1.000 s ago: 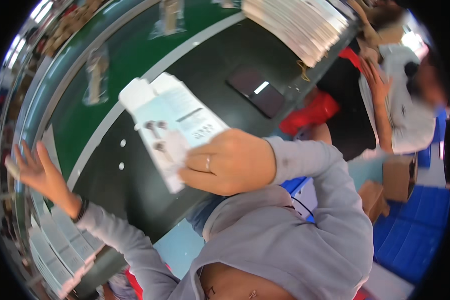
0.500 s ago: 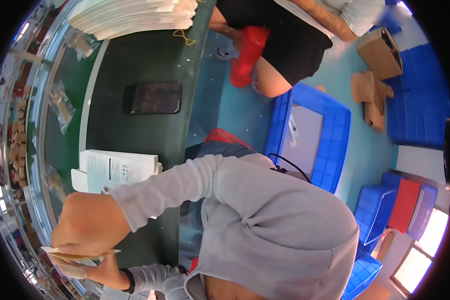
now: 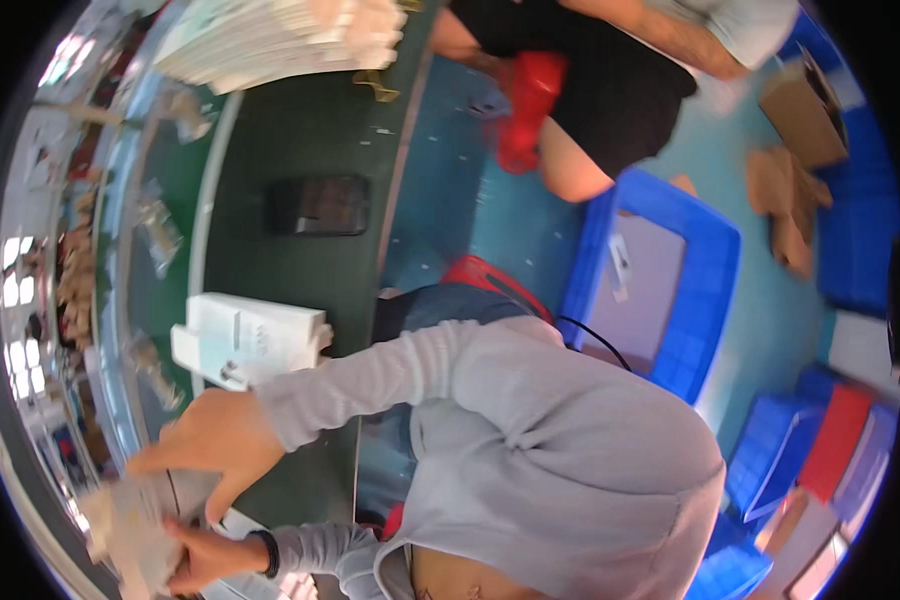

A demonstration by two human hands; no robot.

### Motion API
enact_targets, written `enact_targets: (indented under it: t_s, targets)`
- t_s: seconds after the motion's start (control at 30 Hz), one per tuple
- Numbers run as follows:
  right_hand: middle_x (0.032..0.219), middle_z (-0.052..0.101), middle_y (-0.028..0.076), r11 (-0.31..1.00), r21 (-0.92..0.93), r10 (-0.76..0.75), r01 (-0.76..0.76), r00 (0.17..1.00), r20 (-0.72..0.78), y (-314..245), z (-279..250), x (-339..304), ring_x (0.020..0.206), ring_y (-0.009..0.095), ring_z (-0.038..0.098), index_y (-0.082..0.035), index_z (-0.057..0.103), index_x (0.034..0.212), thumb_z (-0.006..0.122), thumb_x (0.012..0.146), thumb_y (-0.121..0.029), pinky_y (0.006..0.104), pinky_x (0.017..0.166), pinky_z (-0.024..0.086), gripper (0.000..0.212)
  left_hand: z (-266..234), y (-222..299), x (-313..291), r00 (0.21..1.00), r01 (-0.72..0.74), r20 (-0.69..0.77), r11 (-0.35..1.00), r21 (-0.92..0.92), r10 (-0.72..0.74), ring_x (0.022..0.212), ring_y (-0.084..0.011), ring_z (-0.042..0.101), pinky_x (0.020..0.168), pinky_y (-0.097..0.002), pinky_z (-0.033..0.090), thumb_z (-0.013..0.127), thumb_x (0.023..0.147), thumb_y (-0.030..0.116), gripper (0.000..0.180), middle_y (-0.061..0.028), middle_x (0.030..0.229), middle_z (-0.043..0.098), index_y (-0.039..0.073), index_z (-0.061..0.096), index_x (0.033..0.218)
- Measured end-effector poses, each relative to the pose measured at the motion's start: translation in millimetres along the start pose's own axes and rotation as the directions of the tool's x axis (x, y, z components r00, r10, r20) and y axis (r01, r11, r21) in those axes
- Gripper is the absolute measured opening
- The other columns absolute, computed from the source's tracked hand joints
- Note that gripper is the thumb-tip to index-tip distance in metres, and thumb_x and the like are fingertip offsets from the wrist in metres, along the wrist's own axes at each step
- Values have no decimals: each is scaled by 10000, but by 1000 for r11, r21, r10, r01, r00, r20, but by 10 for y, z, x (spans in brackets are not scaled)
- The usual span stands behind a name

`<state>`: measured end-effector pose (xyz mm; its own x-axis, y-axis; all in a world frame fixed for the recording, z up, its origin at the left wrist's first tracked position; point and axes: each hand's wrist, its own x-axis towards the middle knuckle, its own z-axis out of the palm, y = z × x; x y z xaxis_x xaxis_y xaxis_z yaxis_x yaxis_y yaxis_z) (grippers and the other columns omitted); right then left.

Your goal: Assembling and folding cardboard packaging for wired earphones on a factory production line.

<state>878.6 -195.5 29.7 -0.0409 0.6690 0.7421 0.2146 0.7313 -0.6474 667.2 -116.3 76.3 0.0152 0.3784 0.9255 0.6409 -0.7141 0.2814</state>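
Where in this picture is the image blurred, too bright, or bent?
In the head view, the pale item by the left hand is smeared and the phone looks soft; in the same view, left-side windows glare white, the table edge bows slightly, and corners are black.

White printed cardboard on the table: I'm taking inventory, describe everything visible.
The white printed cardboard shows a pale bluish area, blurred dark print, a flap jutting left and an uneven right end. It lies on the dark table; one piece or a stack, I can't tell. The grey sleeve overlaps its lower edge; contact is unclear.
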Motion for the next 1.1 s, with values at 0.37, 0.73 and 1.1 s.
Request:
enact_targets:
  t_s: [0.37, 0.73, 1.1]
  targets:
    - [1399, 236, 204, 932, 363, 105, -9, 964, -244, 170, 88, 384, 1320, 266, 242, -35, -4, 1417, 791, 649, -190, 398, 1058, 257, 1117, 263, 457, -85, 836, -32, 527, 974, -226, 150, 1076, -368, 424, 910, -425, 362, 815, 568, 222, 989, -220, 1232, 397, -32, 259, 1345]
    - [1437, 253, 147, 929, 365, -39, -61, 965, 260, 641, 75, 1145, 1293, 244, 312, -47, -46, 1441, 742, 726, -280, 361, 1030, 279, 1089, 864, 25, 161, 971, 72, 215, 729, -681, 104, 1353, -399, 116, 1069, -491, 157, 645, 677, 640, 1015, -231, 1447, 169, 131, 190, 1429]
    - [1312, 421, 178, 942, 326, 9, -76, 979, 204, 960, 230, 1182, 1182, 302, 456, -57, -8, 1446, 808, 668, -239, 348, 981, 341, 1142, 1007, -317, 202, 965, -198, 40, 822, -533, 258, 1181, -406, 426, 1009, -585, 210, 486, 792, 651, 647, -74, 1037, 572, 94, 567, 1110]
